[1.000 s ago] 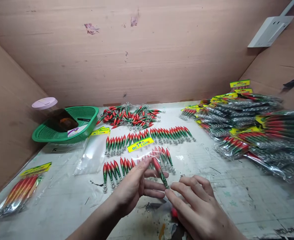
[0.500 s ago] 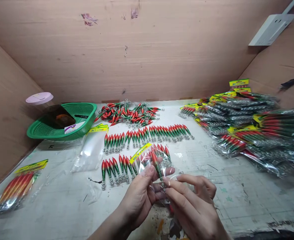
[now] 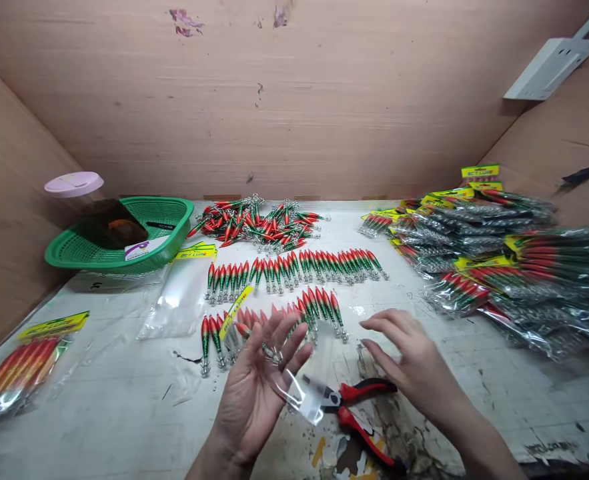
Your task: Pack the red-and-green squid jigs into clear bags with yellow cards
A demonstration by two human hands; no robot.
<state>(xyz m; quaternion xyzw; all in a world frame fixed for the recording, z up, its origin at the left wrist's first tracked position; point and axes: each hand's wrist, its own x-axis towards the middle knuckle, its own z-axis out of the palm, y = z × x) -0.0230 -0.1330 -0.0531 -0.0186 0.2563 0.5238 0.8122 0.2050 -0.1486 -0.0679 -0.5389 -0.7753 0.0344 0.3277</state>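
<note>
My left hand [image 3: 254, 397], palm up, holds a clear plastic bag [image 3: 307, 400] with a yellow header. A red-and-green squid lure [image 3: 244, 330] lies inside the bag, partly behind my fingers. The bag's open-looking end hangs out past my fingertips. My right hand [image 3: 419, 363] is off the bag, fingers apart with nothing in them, over the table to the right. Nearest it is the right end of the front row of lures [image 3: 327, 303]. Red-handled pliers [image 3: 349, 410] lie between and below my hands, jaws partly behind the bag.
Behind stand another row of lures [image 3: 319, 267] and a loose heap [image 3: 254, 223]. Empty header bags [image 3: 174, 303] lie beside a green basket [image 3: 171, 247] holding a lidded cup. A filled pack [image 3: 24, 367] is far left. Many filled packs [image 3: 454, 227] are piled right.
My right hand has let go of the bag and moved right, opening. My left hand has shifted left and tilted the bag, uncovering the pliers.
</note>
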